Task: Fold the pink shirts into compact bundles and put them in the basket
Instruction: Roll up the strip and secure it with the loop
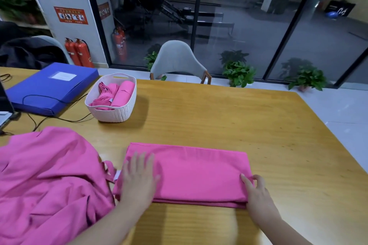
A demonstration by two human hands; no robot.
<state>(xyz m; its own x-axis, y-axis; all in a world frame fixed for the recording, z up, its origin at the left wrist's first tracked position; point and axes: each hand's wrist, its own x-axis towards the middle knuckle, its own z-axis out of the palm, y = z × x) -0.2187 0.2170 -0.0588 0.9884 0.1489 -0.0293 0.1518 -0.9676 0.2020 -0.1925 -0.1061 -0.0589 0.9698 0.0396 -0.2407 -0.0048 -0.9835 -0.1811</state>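
A pink shirt [199,173] lies folded into a long flat rectangle on the wooden table, near its front edge. My left hand [138,179] presses flat on the shirt's left end with fingers spread. My right hand [256,189] pinches the shirt's right front corner, thumb on top. A loose heap of more pink shirts [47,181] lies at the left. The pale woven basket [117,114] stands further back, left of centre, and holds two rolled pink bundles [114,93].
A blue document box [51,87] lies left of the basket, with black cables [59,119] running across the table beside it. A grey chair [178,61] stands behind the table's far edge. The table's right edge drops to a tiled floor.
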